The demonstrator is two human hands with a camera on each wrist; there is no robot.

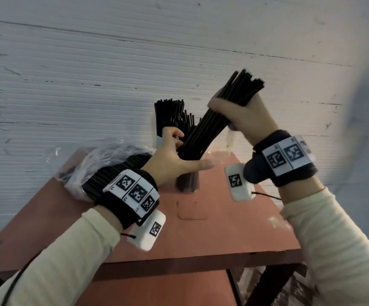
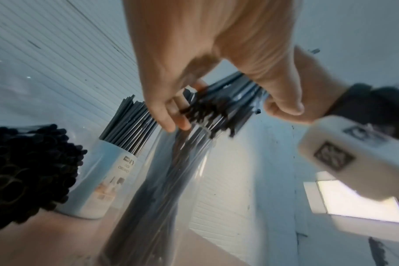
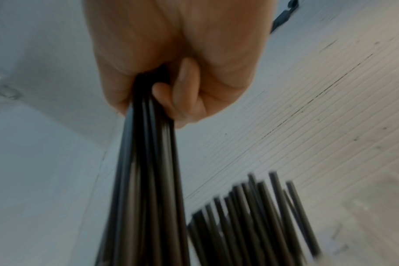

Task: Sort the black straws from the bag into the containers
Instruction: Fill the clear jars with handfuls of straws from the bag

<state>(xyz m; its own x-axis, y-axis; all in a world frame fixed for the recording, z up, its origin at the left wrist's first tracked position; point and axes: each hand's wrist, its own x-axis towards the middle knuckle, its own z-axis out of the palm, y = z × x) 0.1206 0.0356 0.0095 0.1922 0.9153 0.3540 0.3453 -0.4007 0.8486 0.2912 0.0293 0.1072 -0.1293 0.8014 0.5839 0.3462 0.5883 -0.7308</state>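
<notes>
My right hand (image 1: 234, 113) grips the upper part of a thick bundle of black straws (image 1: 203, 129), which slants down to the left into a clear container (image 1: 189, 182) on the red-brown table (image 1: 201, 235). In the right wrist view the right hand (image 3: 171, 90) has its fingers wrapped round the bundle (image 3: 148, 180). My left hand (image 1: 170, 155) cups the bundle's lower part at the container's mouth, fingers curled behind and thumb across the front. In the left wrist view the left hand (image 2: 194, 72) closes its fingers and thumb round the straws (image 2: 216, 108) above the clear container (image 2: 171, 189).
A crumpled clear bag (image 1: 104, 160) full of black straws (image 2: 23, 171) lies at the table's left. Behind the clear container stands a pale labelled container (image 2: 103, 180) holding upright straws (image 1: 168, 113). A ribbed white wall (image 1: 90, 85) runs right behind the table.
</notes>
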